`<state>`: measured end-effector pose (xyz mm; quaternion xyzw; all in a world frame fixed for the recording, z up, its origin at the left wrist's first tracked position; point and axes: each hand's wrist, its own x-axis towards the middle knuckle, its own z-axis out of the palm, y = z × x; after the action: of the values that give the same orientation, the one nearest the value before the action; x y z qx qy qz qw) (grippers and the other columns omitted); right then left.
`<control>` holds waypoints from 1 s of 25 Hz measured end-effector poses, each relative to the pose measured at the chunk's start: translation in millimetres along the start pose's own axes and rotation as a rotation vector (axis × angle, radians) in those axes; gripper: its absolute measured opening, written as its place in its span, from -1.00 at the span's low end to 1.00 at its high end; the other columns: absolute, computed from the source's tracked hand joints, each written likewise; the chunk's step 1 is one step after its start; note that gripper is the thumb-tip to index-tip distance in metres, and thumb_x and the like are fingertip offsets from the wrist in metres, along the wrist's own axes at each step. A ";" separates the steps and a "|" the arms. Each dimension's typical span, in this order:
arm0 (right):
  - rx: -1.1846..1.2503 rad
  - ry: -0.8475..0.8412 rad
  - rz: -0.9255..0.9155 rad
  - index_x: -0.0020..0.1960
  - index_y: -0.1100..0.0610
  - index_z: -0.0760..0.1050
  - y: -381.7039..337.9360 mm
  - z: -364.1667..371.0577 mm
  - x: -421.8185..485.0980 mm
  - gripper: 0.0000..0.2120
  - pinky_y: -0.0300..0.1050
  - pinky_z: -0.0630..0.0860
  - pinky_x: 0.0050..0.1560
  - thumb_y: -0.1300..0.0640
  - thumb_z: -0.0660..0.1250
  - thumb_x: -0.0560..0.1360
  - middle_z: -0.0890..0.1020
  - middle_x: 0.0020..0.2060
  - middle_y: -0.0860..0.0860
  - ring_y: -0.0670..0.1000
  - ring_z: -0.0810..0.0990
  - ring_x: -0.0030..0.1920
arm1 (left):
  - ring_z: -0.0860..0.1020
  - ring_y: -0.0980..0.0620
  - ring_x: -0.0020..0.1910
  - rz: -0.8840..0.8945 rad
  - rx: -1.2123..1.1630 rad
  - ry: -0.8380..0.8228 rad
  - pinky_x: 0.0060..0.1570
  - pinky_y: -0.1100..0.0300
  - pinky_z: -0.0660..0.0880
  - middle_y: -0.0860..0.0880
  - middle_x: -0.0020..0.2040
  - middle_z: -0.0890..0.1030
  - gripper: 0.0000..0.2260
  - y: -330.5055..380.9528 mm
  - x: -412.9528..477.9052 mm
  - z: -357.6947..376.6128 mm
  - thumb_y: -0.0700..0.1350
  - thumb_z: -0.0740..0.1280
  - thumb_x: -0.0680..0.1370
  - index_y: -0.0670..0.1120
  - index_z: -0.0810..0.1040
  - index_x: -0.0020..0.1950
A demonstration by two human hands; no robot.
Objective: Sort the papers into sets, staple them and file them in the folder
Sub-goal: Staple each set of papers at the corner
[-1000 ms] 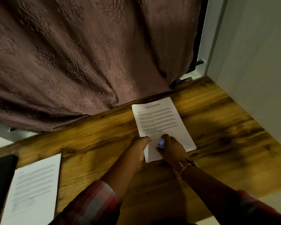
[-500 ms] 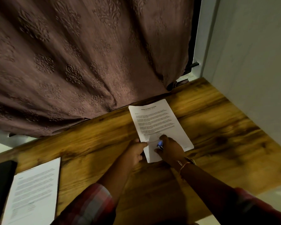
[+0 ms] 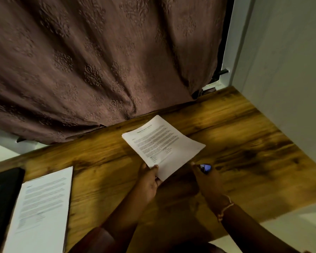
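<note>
A set of printed white papers [image 3: 162, 143] lies turned at an angle on the wooden table [image 3: 244, 143]. My left hand [image 3: 148, 181] pinches its near corner, thumb on top. To the right of the sheets, apart from them, my right hand [image 3: 206, 181] holds a small blue stapler [image 3: 205, 168]. A second printed sheet or stack [image 3: 42, 207] lies at the near left of the table. Beside it, at the left edge of view, is a black folder [image 3: 4, 194], only partly in view.
A brown patterned curtain [image 3: 98, 61] hangs behind the table's far edge. A pale wall [image 3: 290, 70] borders the table on the right. The table's near right edge [image 3: 274, 214] drops to a light floor.
My right hand with the stapler has come off the papers and moved right. My left hand has taken the near corner and turned the set counter-clockwise.
</note>
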<state>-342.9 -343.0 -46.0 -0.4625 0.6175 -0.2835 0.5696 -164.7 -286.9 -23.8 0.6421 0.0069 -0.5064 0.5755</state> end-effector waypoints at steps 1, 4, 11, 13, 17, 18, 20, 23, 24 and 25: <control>0.018 -0.022 0.003 -0.17 0.17 0.49 -0.7 0.6 -3.3 -0.69 -0.24 0.33 -0.42 -0.07 0.40 0.53 0.45 -0.43 -0.01 -0.07 0.41 -0.43 | 0.59 -0.13 0.17 -0.014 -0.042 -0.002 -0.16 0.00 0.66 -0.12 0.20 0.59 -0.67 -7.4 -5.8 -2.8 -0.26 0.31 0.63 0.05 0.46 0.33; 0.116 -0.087 -0.001 0.04 0.18 0.54 -3.1 11.5 -6.3 -0.80 -0.14 0.60 -0.21 0.05 0.41 0.55 0.66 -0.16 0.06 0.02 0.64 -0.17 | 0.59 -0.16 0.20 -0.092 -0.098 -0.018 -0.04 -0.08 0.64 -0.17 0.20 0.61 -0.68 -33.1 -23.1 -10.7 -0.27 0.35 0.60 0.01 0.48 0.30; 0.068 -0.213 0.074 0.20 0.05 0.51 19.6 -13.2 6.4 -0.81 0.24 0.61 0.12 0.14 0.36 0.59 0.67 0.07 0.11 0.14 0.66 0.06 | 0.66 -0.13 0.15 -0.085 -0.212 0.019 -0.02 -0.07 0.61 -0.16 0.09 0.71 -0.72 -27.0 -22.9 -70.2 -0.25 0.37 0.57 -0.10 0.54 0.27; -0.043 -0.274 0.017 0.21 0.06 0.51 16.0 -29.8 10.8 -0.80 0.23 0.62 0.11 0.14 0.35 0.59 0.67 0.07 0.10 0.13 0.66 0.07 | 0.68 -0.13 0.11 -0.036 -0.205 0.045 -0.03 -0.07 0.61 -0.16 0.08 0.72 -0.74 -4.9 -17.5 -95.5 -0.19 0.38 0.58 -0.14 0.54 0.26; -0.274 -0.283 -0.071 0.25 0.10 0.49 11.0 -46.8 20.0 -0.74 0.17 0.62 0.11 0.11 0.37 0.57 0.65 0.07 0.07 0.10 0.64 0.07 | 0.66 -0.15 0.14 -0.082 -0.044 -0.036 -0.02 -0.09 0.65 -0.18 0.12 0.70 -0.73 28.2 -12.8 -126.4 -0.05 0.37 0.59 -0.17 0.58 0.22; -0.297 -0.280 -0.083 0.25 0.11 0.50 10.8 -47.3 20.4 -0.73 0.17 0.62 0.11 0.10 0.37 0.57 0.65 0.07 0.07 0.10 0.65 0.06 | 0.67 -0.14 0.14 -0.091 0.029 -0.069 -0.01 -0.07 0.65 -0.17 0.14 0.70 -0.72 32.3 -12.9 -128.7 -0.04 0.38 0.59 -0.16 0.59 0.23; -0.342 -0.269 -0.128 0.19 0.10 0.52 8.7 -44.2 17.8 -0.77 0.13 0.63 0.08 0.08 0.39 0.56 0.66 0.03 0.06 0.07 0.65 0.02 | 0.68 -0.12 0.13 -0.089 0.219 -0.120 0.03 -0.07 0.64 -0.14 0.13 0.71 -0.70 36.3 -12.0 -128.2 -0.06 0.41 0.57 -0.10 0.59 0.28; -0.445 -0.198 -0.278 0.04 0.02 0.49 -2.1 -37.1 9.6 -0.90 -0.05 0.61 -0.05 0.06 0.38 0.56 0.64 -0.09 -0.01 -0.07 0.60 -0.14 | 0.70 -0.08 0.07 0.043 0.530 -0.121 0.10 -0.12 0.62 -0.05 0.10 0.72 -0.71 38.5 -10.8 -117.4 -0.07 0.42 0.58 0.00 0.56 0.30; -0.434 -0.162 -0.345 0.03 0.00 0.49 -7.5 -35.9 5.8 -0.91 -0.10 0.60 -0.08 0.06 0.38 0.56 0.62 -0.12 -0.06 -0.14 0.58 -0.15 | 0.69 -0.07 0.07 0.124 0.583 -0.086 0.10 -0.15 0.62 -0.04 0.12 0.71 -0.72 39.3 -9.5 -113.7 -0.09 0.41 0.58 0.01 0.55 0.29; -0.394 -0.128 -0.421 0.05 0.00 0.49 -14.6 -35.4 1.6 -0.90 -0.18 0.59 -0.12 0.06 0.37 0.57 0.59 -0.13 -0.13 -0.19 0.57 -0.14 | 0.68 -0.07 0.07 0.212 0.591 -0.053 0.09 -0.16 0.62 -0.05 0.15 0.69 -0.72 40.3 -9.6 -110.8 -0.12 0.41 0.59 0.00 0.54 0.29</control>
<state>-373.3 -356.6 -27.2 -0.6992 0.5138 -0.2403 0.4352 -74.3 -212.3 -7.4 0.7651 -0.2228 -0.4403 0.4137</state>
